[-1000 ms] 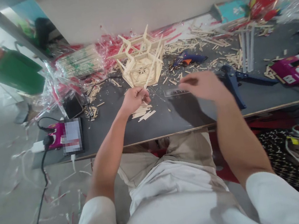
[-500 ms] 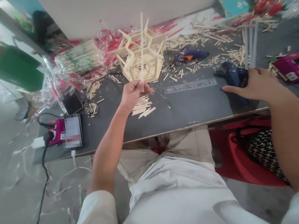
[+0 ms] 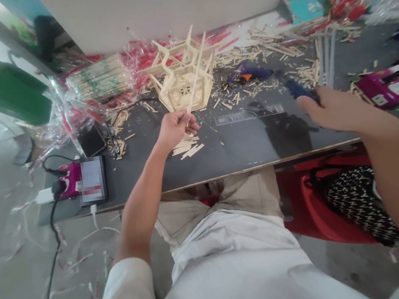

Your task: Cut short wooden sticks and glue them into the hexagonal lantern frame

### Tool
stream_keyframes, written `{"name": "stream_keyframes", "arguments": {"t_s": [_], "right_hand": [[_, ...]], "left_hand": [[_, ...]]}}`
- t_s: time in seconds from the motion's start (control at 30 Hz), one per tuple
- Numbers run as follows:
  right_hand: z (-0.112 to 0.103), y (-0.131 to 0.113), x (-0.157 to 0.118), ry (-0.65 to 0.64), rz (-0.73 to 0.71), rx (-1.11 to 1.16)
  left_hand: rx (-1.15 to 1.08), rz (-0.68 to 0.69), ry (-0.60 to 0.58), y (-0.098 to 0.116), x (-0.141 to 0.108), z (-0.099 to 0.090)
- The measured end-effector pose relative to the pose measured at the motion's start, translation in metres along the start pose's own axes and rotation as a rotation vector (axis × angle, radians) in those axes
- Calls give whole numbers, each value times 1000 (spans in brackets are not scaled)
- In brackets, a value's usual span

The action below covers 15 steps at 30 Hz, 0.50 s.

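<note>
My left hand (image 3: 177, 130) pinches the lower end of a thin pale wooden stick (image 3: 197, 74), which slants up and to the right. Behind the stick stands a six-sided wooden stick frame (image 3: 184, 84) with wavy uprights. Short cut sticks (image 3: 186, 147) lie beneath my left hand. My right hand (image 3: 331, 107) is closed around a dark blue glue gun (image 3: 300, 89), held above the table with its nozzle toward the frame; its handle is mostly hidden. A clear plastic ruler (image 3: 249, 114) lies flat between my hands.
Another blue glue gun (image 3: 253, 72) with an orange trigger lies behind the ruler. Translucent glue sticks (image 3: 326, 58) are at right, near a purple power strip (image 3: 387, 89). A phone (image 3: 93, 179) rests at the left edge. Wrapped stick bundles (image 3: 99, 78) and scraps line the back.
My right hand has lifted the glue gun off the table and tilted it leftward. The stick in my left hand now leans further to the right.
</note>
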State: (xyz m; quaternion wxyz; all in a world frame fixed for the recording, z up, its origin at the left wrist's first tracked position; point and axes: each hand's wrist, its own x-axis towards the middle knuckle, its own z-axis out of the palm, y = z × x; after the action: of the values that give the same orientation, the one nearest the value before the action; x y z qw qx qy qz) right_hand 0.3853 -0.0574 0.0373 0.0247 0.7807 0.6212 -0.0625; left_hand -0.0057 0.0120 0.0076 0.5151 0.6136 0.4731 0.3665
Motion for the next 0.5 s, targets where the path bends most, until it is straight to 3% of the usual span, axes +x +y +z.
{"name": "stream_keyframes", "arguments": {"t_s": [0.07,0.17,0.3,0.5], "right_hand": [[-14,-28,-10,-203,-74,108],[-28,-76,-25,-398,-224,246],[-39,-123,-36,-479,-279,317],[-47,-154,-40,-510,-292,417]], "left_hand": [[39,-5,-6,2,-1,0],[84,-17,-37,4,-4,-1],[90,-86,-103,8,-9,-1],[108,-157,-166,11,-11,3]]}}
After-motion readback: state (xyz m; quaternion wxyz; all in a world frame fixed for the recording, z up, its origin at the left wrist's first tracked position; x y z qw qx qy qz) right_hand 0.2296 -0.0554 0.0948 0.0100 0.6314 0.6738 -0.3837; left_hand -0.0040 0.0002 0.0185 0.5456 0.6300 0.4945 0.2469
